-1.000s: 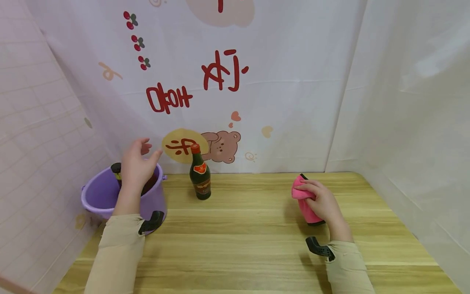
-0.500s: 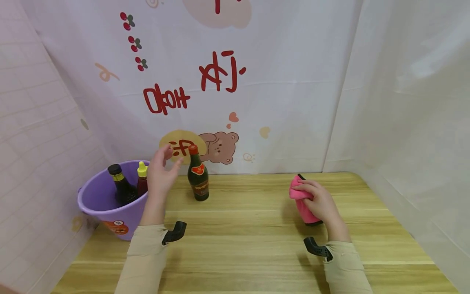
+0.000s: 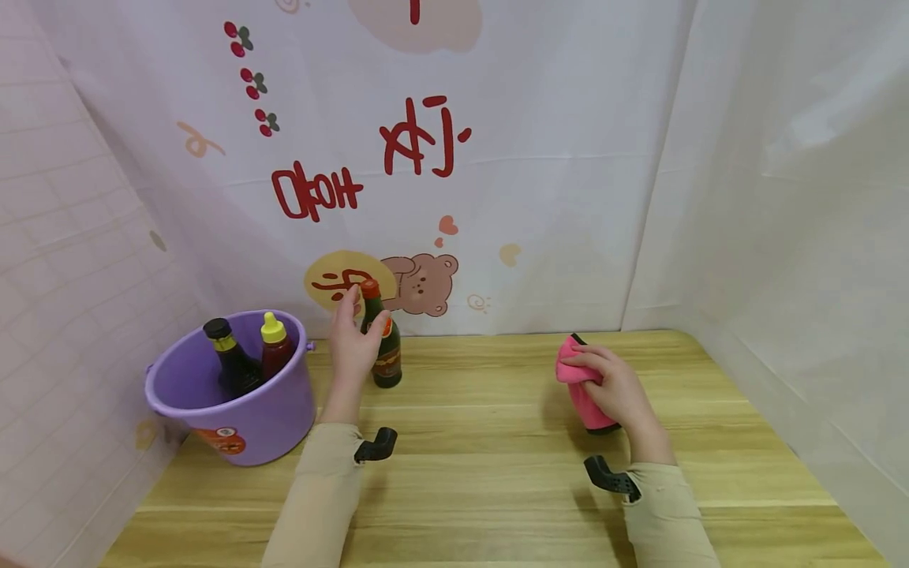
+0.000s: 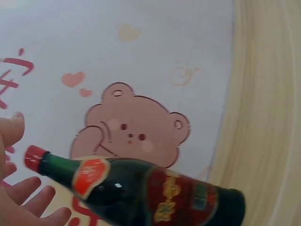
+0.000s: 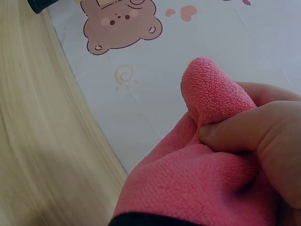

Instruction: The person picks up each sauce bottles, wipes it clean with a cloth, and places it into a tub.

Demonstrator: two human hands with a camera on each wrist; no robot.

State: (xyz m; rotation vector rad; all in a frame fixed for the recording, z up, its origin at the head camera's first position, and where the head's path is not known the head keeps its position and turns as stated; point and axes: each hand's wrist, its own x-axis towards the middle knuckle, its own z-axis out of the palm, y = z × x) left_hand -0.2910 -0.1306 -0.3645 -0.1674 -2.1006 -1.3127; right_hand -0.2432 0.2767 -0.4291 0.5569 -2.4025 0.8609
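Note:
A green glass bottle (image 3: 387, 355) with a red cap and red labels stands upright on the table. My left hand (image 3: 355, 339) is at its left side, thumb and fingers spread near the neck. In the left wrist view, the fingertips (image 4: 35, 195) lie close to the bottle's red cap (image 4: 35, 158); no grip on it shows. Over the right part of the table, my right hand (image 3: 621, 390) pinches a folded pink cloth (image 3: 585, 402) with dark edging. The right wrist view shows the thumb pressing into the cloth (image 5: 197, 174).
On the left stands a purple bucket (image 3: 277, 418). Inside are a dark bottle with a black cap (image 3: 237, 367) and a red-brown squeeze bottle with a yellow tip (image 3: 275, 347). A printed white curtain (image 3: 554, 197) hangs behind the wooden table (image 3: 483, 489).
My left hand has moved right, from above the bucket to beside the green bottle, uncovering the two bottles in the bucket. The right hand still holds the cloth in about the same place.

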